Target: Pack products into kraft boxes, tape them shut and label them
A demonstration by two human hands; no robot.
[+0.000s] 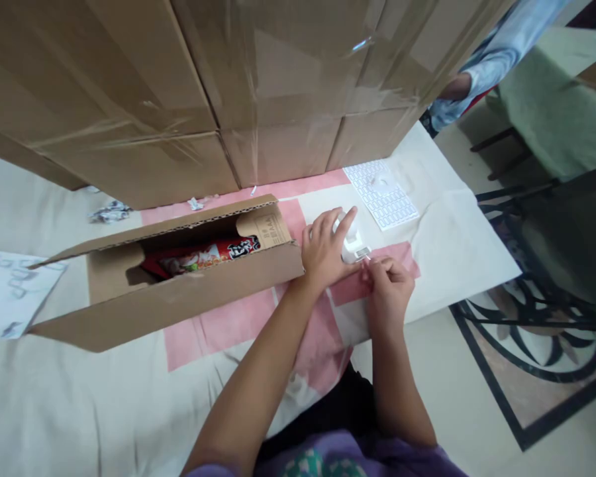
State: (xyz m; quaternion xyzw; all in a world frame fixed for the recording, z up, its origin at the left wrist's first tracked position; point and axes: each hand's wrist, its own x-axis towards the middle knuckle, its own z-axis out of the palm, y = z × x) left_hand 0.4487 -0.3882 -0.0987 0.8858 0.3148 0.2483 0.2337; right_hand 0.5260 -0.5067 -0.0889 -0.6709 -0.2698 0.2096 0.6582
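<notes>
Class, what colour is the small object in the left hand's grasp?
The small object is white; the head view shows it.

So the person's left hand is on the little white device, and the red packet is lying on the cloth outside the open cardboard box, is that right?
Not quite: the head view shows the red packet inside the open cardboard box. The left hand is indeed on the little white device.

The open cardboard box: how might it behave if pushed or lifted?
The open box would probably feel fairly stiff, given its corrugated walls. It seems unlikely to roll, being flat-sided. The red packet inside might spill if tipped, the top being open.
</notes>
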